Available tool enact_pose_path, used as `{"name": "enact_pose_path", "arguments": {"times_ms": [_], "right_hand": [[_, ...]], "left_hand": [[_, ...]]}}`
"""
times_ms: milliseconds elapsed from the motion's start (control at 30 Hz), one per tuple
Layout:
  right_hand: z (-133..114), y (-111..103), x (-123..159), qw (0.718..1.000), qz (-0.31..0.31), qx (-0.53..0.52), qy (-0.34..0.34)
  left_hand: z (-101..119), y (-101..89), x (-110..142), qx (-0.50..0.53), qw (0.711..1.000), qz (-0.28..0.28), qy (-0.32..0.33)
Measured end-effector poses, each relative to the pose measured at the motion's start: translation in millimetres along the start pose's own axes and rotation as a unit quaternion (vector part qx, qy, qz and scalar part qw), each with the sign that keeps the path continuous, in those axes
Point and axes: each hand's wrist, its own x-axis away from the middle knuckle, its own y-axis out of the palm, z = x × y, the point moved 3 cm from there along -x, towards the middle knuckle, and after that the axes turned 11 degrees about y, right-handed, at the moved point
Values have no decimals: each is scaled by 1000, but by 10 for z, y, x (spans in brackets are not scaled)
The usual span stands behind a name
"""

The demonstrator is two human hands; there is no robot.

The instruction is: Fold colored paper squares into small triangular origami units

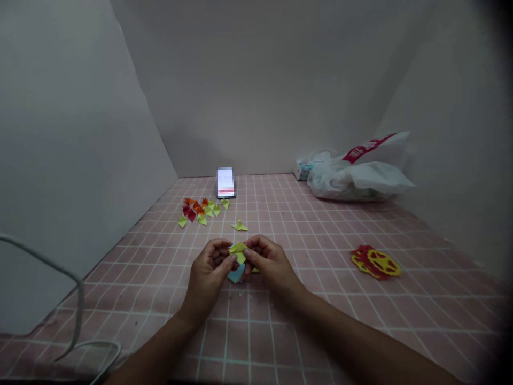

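Note:
A small piece of folded yellow paper (239,253) is pinched between both hands above the table. My left hand (211,267) grips its left edge with thumb and fingers. On the other edge, my right hand (272,262) holds it the same way, thumb in front. Below the hands lies blue paper (236,274), partly covered, with a bit of yellow beside it under the right fingers. Just beyond the hands sits a yellow folded paper bird (239,226) with its wings spread.
Several red, orange and yellow folded papers (198,209) lie at the back left, near an upright phone (226,183). Back right are a white plastic bag (352,179) and a box (302,170). Red and yellow cut-outs (377,262) lie right; a cable (78,299) hangs left.

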Motion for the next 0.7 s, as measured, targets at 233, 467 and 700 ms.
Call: {"name": "enact_pose_path", "arguments": {"times_ms": [233,467,700], "right_hand": [[-1,-7,-6,1000,6,6,-6],[12,-7,1,1000,4,0,-7],[23,-18,-5,1000,5,12,-27]], "left_hand": [[-30,-39,-5,-23,999,12,44],[-29,-43,11,-61,998,-9,25],[-46,-62,10,-107,994,-13,34]]}}
